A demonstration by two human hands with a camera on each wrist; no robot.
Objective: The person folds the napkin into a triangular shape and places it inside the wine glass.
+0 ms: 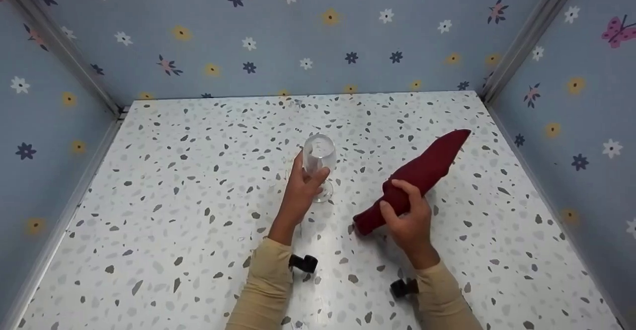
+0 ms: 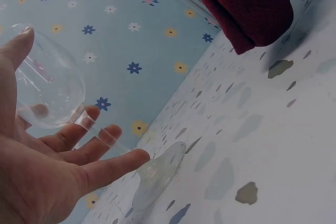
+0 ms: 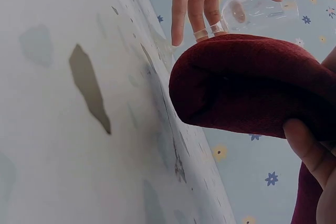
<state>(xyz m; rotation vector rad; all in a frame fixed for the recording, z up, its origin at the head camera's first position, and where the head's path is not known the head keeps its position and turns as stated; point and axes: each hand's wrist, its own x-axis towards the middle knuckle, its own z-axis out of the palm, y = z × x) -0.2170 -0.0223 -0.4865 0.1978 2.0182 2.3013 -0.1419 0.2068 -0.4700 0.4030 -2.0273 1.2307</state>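
A clear stemmed wine glass (image 1: 322,146) stands upright on the speckled table. My left hand (image 1: 300,191) holds it from the left, with the thumb across the bowl and the fingers behind the bowl and stem. In the left wrist view the round foot of the glass (image 2: 160,179) shows below the little finger. To the right, my right hand (image 1: 411,220) grips a dark red cloth (image 1: 432,166) around its middle, thumb and fingers on either side. The cloth is bunched long and narrow, slanting toward the far right. Its rolled near end (image 3: 231,87) fills much of the right wrist view.
The white table (image 1: 164,196) has grey speckles. Blue panels with a flower and butterfly print, such as the back panel (image 1: 298,32), enclose it at the back and both sides. Metal posts (image 1: 531,37) stand at the back corners.
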